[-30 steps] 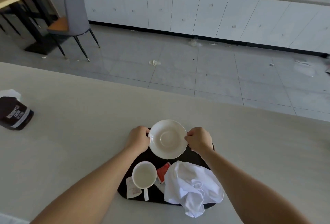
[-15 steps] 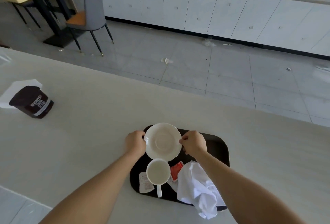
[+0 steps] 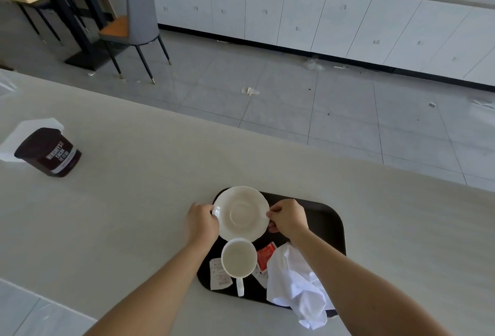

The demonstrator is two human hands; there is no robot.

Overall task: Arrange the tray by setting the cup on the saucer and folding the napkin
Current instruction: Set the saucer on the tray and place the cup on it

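Saucer in hand, cup and napkin waiting

Nearest, the crumpled white napkin spills unfolded over the near right edge of the tray. Just left of it the cup stands upright on the tray, handle toward the person. Beyond, the left hand and right hand pinch opposite rims of the saucer, fingers curled onto its edge; it may rest on the tray or hover just above. The step looks like positioning the saucer. Next: release it, then lift the cup onto its centre.

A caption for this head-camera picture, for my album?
Left hand and right hand grip the saucer at the tray corner; cup and crumpled napkin lie nearer.
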